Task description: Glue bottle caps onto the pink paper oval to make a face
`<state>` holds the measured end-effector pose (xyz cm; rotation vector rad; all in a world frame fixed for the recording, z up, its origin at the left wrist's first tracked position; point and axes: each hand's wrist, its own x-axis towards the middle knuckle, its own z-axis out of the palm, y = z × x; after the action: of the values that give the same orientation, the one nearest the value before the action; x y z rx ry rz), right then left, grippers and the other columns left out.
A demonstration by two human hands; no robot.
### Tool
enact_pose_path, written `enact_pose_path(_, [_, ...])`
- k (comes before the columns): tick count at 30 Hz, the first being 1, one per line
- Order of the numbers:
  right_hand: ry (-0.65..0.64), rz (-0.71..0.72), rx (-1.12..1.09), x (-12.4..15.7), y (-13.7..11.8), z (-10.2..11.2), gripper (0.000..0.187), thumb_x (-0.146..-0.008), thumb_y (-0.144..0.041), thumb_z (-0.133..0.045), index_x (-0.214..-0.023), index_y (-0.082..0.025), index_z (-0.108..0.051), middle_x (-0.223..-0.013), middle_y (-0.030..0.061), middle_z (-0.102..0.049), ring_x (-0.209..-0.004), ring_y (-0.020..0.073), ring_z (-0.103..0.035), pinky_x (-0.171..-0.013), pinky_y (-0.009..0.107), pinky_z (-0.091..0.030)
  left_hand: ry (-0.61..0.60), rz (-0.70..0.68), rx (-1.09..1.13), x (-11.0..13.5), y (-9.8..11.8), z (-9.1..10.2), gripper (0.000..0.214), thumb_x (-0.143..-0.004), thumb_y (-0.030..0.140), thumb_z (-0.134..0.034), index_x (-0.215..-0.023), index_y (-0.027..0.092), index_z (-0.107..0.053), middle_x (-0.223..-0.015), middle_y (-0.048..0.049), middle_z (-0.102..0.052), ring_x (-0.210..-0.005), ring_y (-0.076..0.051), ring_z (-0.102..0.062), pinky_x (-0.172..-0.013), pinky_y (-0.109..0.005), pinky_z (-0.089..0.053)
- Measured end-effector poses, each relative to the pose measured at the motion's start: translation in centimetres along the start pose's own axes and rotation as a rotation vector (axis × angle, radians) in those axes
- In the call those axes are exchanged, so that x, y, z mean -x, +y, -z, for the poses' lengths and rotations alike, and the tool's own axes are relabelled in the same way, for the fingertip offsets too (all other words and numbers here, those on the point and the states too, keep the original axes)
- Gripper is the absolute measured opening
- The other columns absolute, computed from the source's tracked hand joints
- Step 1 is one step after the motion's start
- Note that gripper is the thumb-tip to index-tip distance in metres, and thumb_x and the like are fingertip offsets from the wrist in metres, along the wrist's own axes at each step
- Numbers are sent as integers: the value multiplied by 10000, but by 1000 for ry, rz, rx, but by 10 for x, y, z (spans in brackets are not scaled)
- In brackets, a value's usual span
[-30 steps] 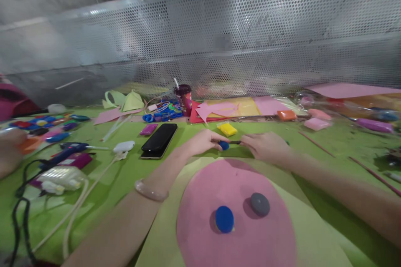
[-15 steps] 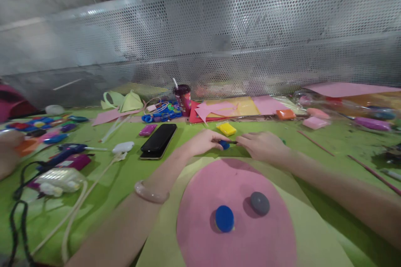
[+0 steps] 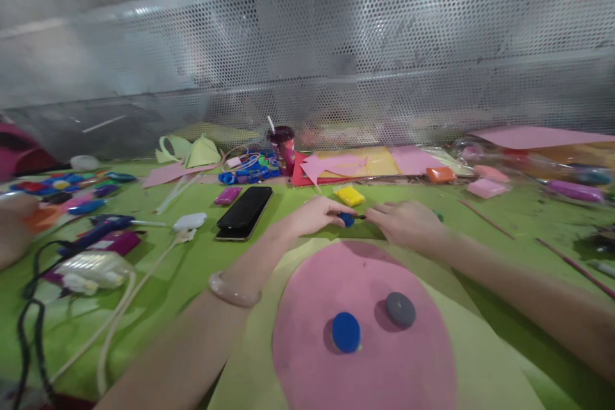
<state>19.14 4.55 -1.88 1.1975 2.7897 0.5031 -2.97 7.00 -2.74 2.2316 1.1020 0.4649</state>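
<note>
Blue cap point(image 3: 344, 219): sat at the centre of the frame, just above the top edge of the pink disc and low over the counter, pinched at the left hand's fingertips.
Mesh screen point(image 3: 384, 64): perforated metal, filled the upper half of the frame behind everything.
Counter point(image 3: 192, 269): covered in bright green, ran across the whole lower half, with craft bits scattered along the left side and the far edge.
Pale green sheet point(image 3: 480, 359): lay flat at the lower centre and right, under the pink disc.
Pink disc point(image 3: 336, 288): a large round paper, lay on that sheet at the lower centre.
Left hand point(image 3: 319, 214): reached in from the lower left, with its grip closed on the blue cap; a pale bracelet point(image 3: 234, 291) circled the wrist.
Right hand point(image 3: 403, 224): came in from the lower right, palm down, with its grip closed on the dark stick.
Phone point(image 3: 245, 211): black, lay flat to the left of the left hand, apart from it.
Cup point(image 3: 283, 147): dark red, stood upright above the phone, near the screen.
Grey button point(image 3: 400, 309): rested on the pink disc, right of the blue button.
Blue button point(image 3: 346, 332): rested on the pink disc, near its lower middle.
Yellow block point(image 3: 350, 195): lay just above the blue cap.
Dark stick point(image 3: 358, 217): thin, ran level from the right fingertips to the blue cap.
</note>
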Motion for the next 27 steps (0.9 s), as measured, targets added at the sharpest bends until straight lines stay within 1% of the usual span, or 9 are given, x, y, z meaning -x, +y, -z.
enact_pose_path(4, [-34,-1,-35,0,-1,0,219,-903,-210,-401,-995,-198,-599,-874,63,-669,-741,194,-619,-557,272,-322,4,-9,12,-1,-3,-1,368,-789,141,-607,-1149,208,-646,-1102,-19,-701,-990,-166,-624,-935,-283,-414])
enact_pose_path(7, [-36,1,-47,0,-1,-1,226,-921,-243,-388,-1000,-210,-597,-893,50,-678,-744,195,-631,-545,267,-316,11,-16,35,-1,-5,-1,354,-790,143,-599,-1133,212,-653,-1085,-9,-706,-979,-165,-627,-934,-293,-419])
enact_pose_path(11, [-16,-27,-48,2,1,-1,250,-934,-244,-366,-1051,-208,-584,-973,63,-683,-788,208,-641,-551,272,-324,22,5,116,-3,-10,-3,358,-762,134,-614,-1107,218,-659,-1056,-8,-710,-945,-164,-635,-893,-292,-448])
enact_pose_path(15, [-23,-28,-53,4,4,0,259,-939,-253,-359,-1041,-215,-594,-959,59,-689,-775,204,-642,-542,267,-313,52,6,170,-2,-11,-3,340,-740,126,-626,-1071,199,-656,-1005,-20,-710,-901,-161,-639,-847,-282,-465])
enact_pose_path(19, [-41,-10,-49,6,4,3,252,-920,-222,-381,-1042,-226,-601,-931,53,-685,-742,194,-634,-526,264,-286,83,16,99,1,-5,-2,303,-750,171,-633,-1051,192,-653,-913,-13,-699,-825,-157,-628,-784,-270,-470])
enact_pose_path(22, [-47,-18,-48,6,3,5,260,-912,-211,-376,-1029,-216,-609,-908,66,-677,-739,200,-624,-541,271,-297,87,33,46,3,0,0,297,-760,190,-628,-1057,196,-647,-877,-5,-684,-791,-153,-617,-753,-264,-469])
enact_pose_path(24, [-70,-16,-69,6,2,7,262,-912,-217,-372,-1008,-210,-616,-895,70,-673,-739,200,-618,-555,272,-309,85,35,39,3,1,0,299,-765,186,-622,-1064,197,-643,-881,-5,-684,-796,-152,-619,-755,-264,-469])
enact_pose_path(27, [-95,-3,-98,8,5,10,273,-920,-234,-360,-974,-208,-626,-881,68,-675,-718,191,-613,-548,273,-307,84,28,37,4,0,-1,297,-775,201,-617,-1071,201,-638,-940,-16,-691,-843,-161,-625,-783,-273,-469])
